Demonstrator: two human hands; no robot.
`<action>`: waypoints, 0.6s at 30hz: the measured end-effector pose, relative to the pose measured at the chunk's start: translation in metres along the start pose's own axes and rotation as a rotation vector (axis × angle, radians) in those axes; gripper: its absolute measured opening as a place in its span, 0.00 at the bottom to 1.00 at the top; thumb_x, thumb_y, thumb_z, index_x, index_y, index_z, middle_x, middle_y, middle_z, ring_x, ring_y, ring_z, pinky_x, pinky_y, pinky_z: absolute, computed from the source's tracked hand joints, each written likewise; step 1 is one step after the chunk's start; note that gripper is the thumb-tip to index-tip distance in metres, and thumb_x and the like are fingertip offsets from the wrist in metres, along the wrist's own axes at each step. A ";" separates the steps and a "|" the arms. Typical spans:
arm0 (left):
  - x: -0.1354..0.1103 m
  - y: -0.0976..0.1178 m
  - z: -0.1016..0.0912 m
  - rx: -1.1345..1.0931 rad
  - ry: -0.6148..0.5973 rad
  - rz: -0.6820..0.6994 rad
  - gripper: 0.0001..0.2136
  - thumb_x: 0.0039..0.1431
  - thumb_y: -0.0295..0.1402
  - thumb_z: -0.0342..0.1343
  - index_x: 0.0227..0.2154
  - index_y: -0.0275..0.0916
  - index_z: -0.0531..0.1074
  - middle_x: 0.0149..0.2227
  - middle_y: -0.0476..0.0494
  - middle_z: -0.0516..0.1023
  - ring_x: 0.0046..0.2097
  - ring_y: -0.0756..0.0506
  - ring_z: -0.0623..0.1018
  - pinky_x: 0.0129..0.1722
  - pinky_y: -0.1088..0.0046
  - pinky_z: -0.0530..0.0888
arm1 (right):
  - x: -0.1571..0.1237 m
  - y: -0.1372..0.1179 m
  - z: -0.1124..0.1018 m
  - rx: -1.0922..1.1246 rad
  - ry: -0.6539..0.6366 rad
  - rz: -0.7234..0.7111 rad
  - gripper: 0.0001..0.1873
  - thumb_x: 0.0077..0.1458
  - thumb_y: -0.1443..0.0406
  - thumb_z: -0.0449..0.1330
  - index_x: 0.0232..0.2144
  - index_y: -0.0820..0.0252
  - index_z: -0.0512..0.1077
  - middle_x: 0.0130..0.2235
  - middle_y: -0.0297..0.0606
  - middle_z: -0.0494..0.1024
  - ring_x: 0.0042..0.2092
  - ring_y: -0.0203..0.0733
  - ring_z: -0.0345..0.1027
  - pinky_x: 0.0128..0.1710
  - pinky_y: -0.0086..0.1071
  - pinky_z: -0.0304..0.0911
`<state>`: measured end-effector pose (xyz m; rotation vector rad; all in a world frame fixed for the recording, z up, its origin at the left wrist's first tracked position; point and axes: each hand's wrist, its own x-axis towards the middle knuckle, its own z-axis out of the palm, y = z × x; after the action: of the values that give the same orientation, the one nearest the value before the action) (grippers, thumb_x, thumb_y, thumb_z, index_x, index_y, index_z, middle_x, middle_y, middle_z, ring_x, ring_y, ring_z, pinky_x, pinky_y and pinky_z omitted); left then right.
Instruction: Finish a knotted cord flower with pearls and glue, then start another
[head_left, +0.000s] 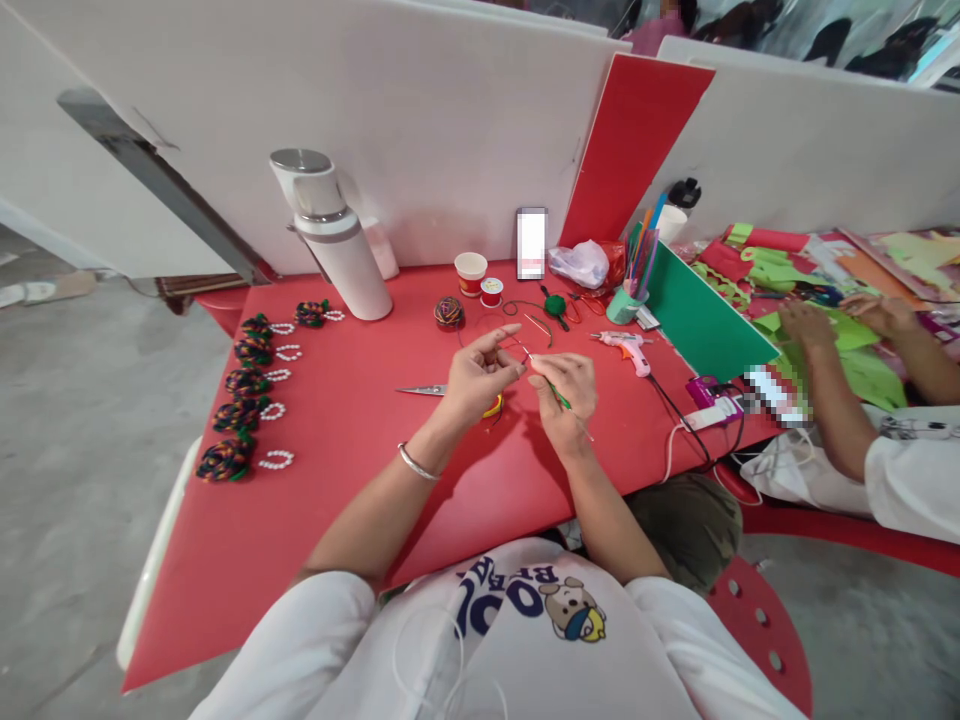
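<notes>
My left hand (pixel 480 372) hovers over the red table (pixel 337 480), thumb and fingers pinched on a thin thread, with a silver bangle on the wrist. My right hand (pixel 564 392) is closed on a thin green-handled needle-like tool (pixel 559 396) whose tip points toward the left fingers. A yellow object (pixel 493 408) lies under the left hand. Small scissors (pixel 421 390) lie just left of that hand. A multicoloured yarn ball (pixel 448 312) and a green ball (pixel 555 305) with loose thread sit beyond the hands.
Several yarn flowers with bead loops (pixel 247 400) line the table's left side. A white flask (pixel 334 235), a paper cup (pixel 470 272), a thread spool (pixel 491 291), a phone (pixel 532 243) and a glue gun (pixel 628 348) stand nearby. Another person's hands (pixel 817 325) work on coloured paper at right.
</notes>
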<state>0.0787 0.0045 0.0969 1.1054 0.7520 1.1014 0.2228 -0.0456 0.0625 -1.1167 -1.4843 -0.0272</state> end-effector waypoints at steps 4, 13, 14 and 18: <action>-0.001 0.001 0.000 -0.050 -0.049 -0.062 0.33 0.41 0.29 0.71 0.56 0.32 0.76 0.22 0.54 0.74 0.22 0.55 0.68 0.22 0.78 0.61 | -0.003 0.001 0.003 -0.052 0.085 -0.070 0.10 0.66 0.55 0.62 0.43 0.44 0.82 0.45 0.37 0.85 0.48 0.47 0.73 0.51 0.47 0.70; 0.005 0.019 -0.026 -0.015 -0.210 -0.235 0.25 0.39 0.26 0.71 0.46 0.32 0.82 0.23 0.47 0.78 0.19 0.56 0.65 0.19 0.78 0.53 | 0.033 0.026 -0.044 0.221 -0.329 -0.034 0.11 0.61 0.49 0.65 0.40 0.41 0.84 0.41 0.33 0.87 0.49 0.50 0.74 0.54 0.52 0.69; 0.006 0.020 -0.027 -0.007 -0.215 -0.237 0.24 0.39 0.25 0.71 0.45 0.32 0.82 0.23 0.47 0.77 0.20 0.56 0.65 0.19 0.78 0.54 | 0.038 0.027 -0.050 0.237 -0.369 -0.022 0.11 0.61 0.49 0.66 0.39 0.42 0.84 0.40 0.33 0.87 0.48 0.50 0.74 0.54 0.51 0.69; 0.006 0.021 -0.028 0.005 -0.227 -0.230 0.21 0.39 0.26 0.70 0.42 0.31 0.83 0.22 0.47 0.77 0.20 0.55 0.65 0.20 0.78 0.55 | 0.042 0.029 -0.056 0.354 -0.441 0.064 0.11 0.62 0.51 0.65 0.36 0.45 0.84 0.36 0.34 0.86 0.45 0.48 0.76 0.52 0.50 0.71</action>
<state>0.0488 0.0202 0.1084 1.0973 0.6825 0.7665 0.2915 -0.0381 0.0945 -0.9123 -1.7535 0.5372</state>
